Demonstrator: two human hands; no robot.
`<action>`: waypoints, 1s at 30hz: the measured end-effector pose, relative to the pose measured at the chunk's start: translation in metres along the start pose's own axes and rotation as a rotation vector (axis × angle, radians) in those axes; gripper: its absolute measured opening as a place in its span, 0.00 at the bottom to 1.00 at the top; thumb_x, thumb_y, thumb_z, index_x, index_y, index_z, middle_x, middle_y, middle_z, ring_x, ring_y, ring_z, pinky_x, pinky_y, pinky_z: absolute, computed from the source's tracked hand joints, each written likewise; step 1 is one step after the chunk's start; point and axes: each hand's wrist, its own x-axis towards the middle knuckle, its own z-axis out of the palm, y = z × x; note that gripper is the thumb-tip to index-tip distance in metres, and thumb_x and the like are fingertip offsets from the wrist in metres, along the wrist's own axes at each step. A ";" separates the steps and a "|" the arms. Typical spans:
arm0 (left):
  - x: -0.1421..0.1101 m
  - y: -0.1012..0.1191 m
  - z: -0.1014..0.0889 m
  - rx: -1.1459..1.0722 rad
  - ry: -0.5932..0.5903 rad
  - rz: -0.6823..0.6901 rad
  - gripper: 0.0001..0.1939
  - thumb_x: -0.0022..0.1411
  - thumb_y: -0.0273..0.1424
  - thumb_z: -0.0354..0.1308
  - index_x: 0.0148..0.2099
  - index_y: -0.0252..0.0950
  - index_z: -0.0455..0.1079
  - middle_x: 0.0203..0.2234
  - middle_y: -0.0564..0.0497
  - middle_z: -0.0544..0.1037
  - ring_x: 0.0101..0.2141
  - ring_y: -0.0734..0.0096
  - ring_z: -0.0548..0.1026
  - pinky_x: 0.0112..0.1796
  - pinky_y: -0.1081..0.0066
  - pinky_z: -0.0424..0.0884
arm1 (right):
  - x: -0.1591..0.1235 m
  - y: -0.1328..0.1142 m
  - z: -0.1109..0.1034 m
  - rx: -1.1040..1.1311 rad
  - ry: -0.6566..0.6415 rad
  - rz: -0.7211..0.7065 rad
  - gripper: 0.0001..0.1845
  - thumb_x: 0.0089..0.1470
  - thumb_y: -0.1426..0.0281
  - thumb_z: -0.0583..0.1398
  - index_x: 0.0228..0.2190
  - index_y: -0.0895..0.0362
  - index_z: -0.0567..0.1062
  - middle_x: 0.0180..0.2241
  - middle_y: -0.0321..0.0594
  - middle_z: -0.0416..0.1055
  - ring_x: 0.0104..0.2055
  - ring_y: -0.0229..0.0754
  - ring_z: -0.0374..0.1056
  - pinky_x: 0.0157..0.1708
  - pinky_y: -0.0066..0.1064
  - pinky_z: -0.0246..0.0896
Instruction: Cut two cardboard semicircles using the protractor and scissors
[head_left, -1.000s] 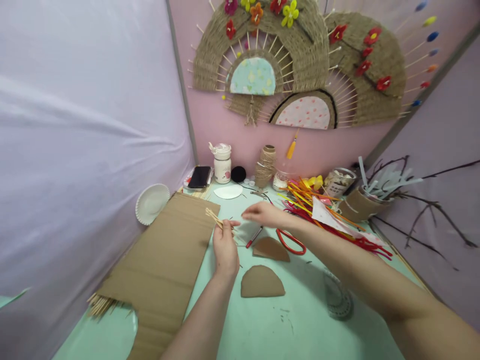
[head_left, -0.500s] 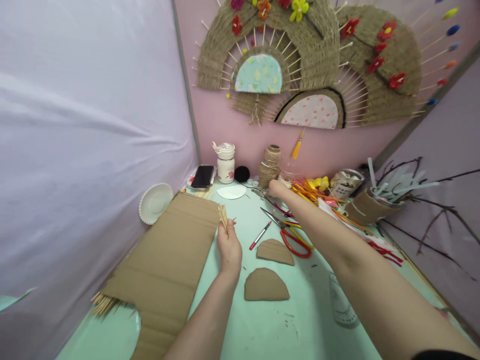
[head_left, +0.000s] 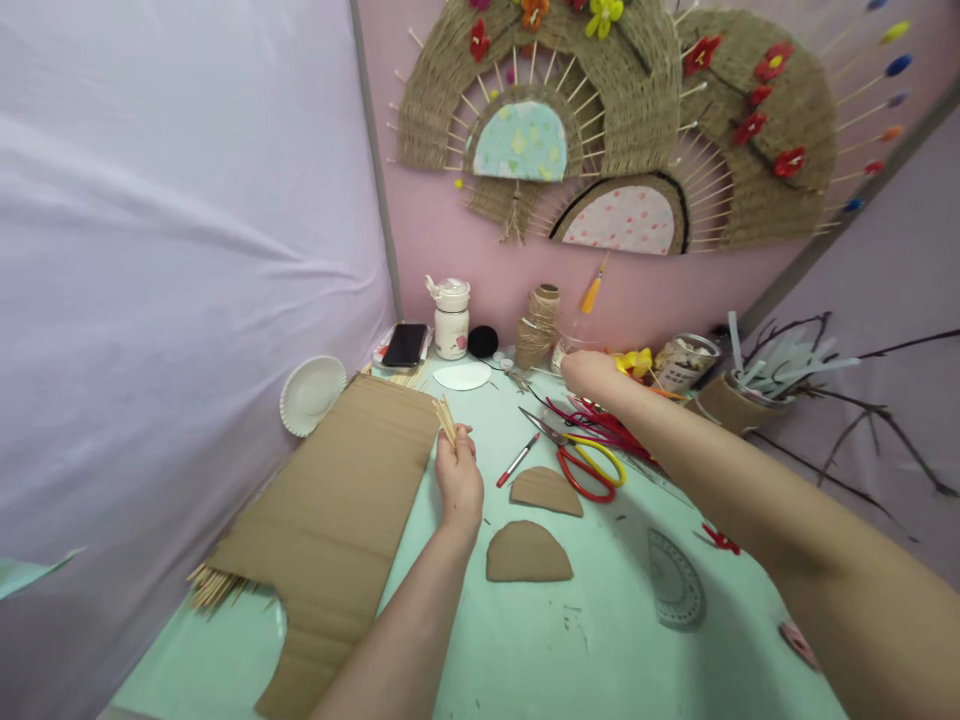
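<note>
My left hand [head_left: 459,480] is closed around a small bundle of thin wooden sticks [head_left: 445,415], their tips pointing up and away, beside the edge of a large cardboard sheet [head_left: 337,490]. At the back of the table my right hand [head_left: 589,372] reaches in near a spool of twine [head_left: 538,325] and a heap of red and magenta pipe cleaners [head_left: 600,420]. Its fingers are turned away, so what they hold is hidden. Between my arms lie scissors [head_left: 581,460] with red and yellow handles, a pen [head_left: 517,460] and two cardboard half-rounds, a farther one [head_left: 546,490] and a nearer one [head_left: 529,552].
A white bottle [head_left: 451,320], a phone [head_left: 406,345] and a paper plate [head_left: 313,396] stand or lie at the back left. A protractor [head_left: 675,580] is under my right arm. Branches [head_left: 862,405] jut from a tub [head_left: 739,402] at right. Woven fans [head_left: 637,100] hang on the wall.
My right hand has moved right, away from the twine spool towards the pipe cleaners. My left hand still holds the sticks in about the same place. The view has shifted slightly.
</note>
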 end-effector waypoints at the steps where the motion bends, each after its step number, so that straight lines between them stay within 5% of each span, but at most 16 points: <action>1: 0.001 0.000 0.001 -0.027 -0.006 -0.006 0.14 0.62 0.43 0.54 0.36 0.37 0.66 0.22 0.57 0.67 0.25 0.75 0.67 0.30 0.74 0.64 | -0.009 0.003 -0.006 0.013 0.026 0.010 0.17 0.60 0.65 0.60 0.47 0.61 0.71 0.49 0.47 0.70 0.48 0.47 0.69 0.47 0.45 0.65; 4: 0.002 0.003 0.004 -0.132 -0.068 -0.031 0.15 0.61 0.44 0.53 0.37 0.36 0.65 0.25 0.53 0.71 0.27 0.74 0.72 0.35 0.71 0.69 | -0.038 -0.001 -0.014 0.099 0.096 -0.027 0.07 0.56 0.73 0.60 0.36 0.64 0.75 0.43 0.55 0.74 0.49 0.53 0.68 0.49 0.43 0.57; 6: 0.003 0.006 0.005 -0.191 -0.130 -0.043 0.16 0.61 0.45 0.54 0.38 0.36 0.64 0.28 0.50 0.75 0.30 0.72 0.75 0.38 0.67 0.70 | -0.061 -0.015 -0.006 0.206 0.089 -0.122 0.06 0.54 0.75 0.58 0.33 0.60 0.76 0.38 0.49 0.77 0.45 0.49 0.70 0.44 0.36 0.58; 9: 0.001 0.011 0.005 -0.239 -0.216 -0.044 0.17 0.60 0.45 0.55 0.41 0.36 0.64 0.35 0.44 0.78 0.36 0.67 0.78 0.42 0.64 0.70 | -0.092 -0.047 0.027 0.406 -0.005 -0.303 0.05 0.53 0.73 0.58 0.30 0.56 0.75 0.30 0.35 0.77 0.32 0.38 0.71 0.33 0.25 0.58; 15: -0.004 0.011 0.002 -0.193 -0.343 0.028 0.18 0.58 0.44 0.58 0.40 0.35 0.65 0.34 0.42 0.80 0.40 0.61 0.78 0.45 0.61 0.69 | -0.116 -0.084 0.078 0.686 0.021 -0.387 0.05 0.52 0.75 0.57 0.26 0.58 0.72 0.25 0.35 0.74 0.28 0.37 0.66 0.29 0.25 0.56; 18: -0.004 0.013 -0.002 -0.119 -0.345 0.106 0.14 0.58 0.42 0.59 0.38 0.36 0.66 0.31 0.46 0.79 0.40 0.62 0.77 0.48 0.61 0.67 | -0.113 -0.080 0.076 0.785 0.063 -0.359 0.04 0.49 0.75 0.60 0.24 0.58 0.72 0.25 0.36 0.73 0.28 0.38 0.66 0.32 0.27 0.57; 23: -0.005 0.017 -0.012 -0.008 -0.348 0.232 0.08 0.61 0.36 0.56 0.38 0.37 0.70 0.35 0.49 0.77 0.42 0.67 0.75 0.51 0.66 0.63 | -0.110 -0.070 0.064 1.009 0.172 -0.295 0.07 0.53 0.68 0.60 0.35 0.58 0.72 0.36 0.40 0.74 0.38 0.40 0.69 0.40 0.31 0.63; 30: -0.004 0.007 -0.022 0.140 -0.412 0.161 0.04 0.56 0.31 0.60 0.32 0.36 0.71 0.25 0.51 0.77 0.31 0.66 0.75 0.40 0.68 0.68 | -0.114 -0.082 0.056 1.255 0.079 -0.355 0.20 0.47 0.80 0.56 0.44 0.57 0.69 0.45 0.43 0.73 0.46 0.40 0.70 0.45 0.32 0.66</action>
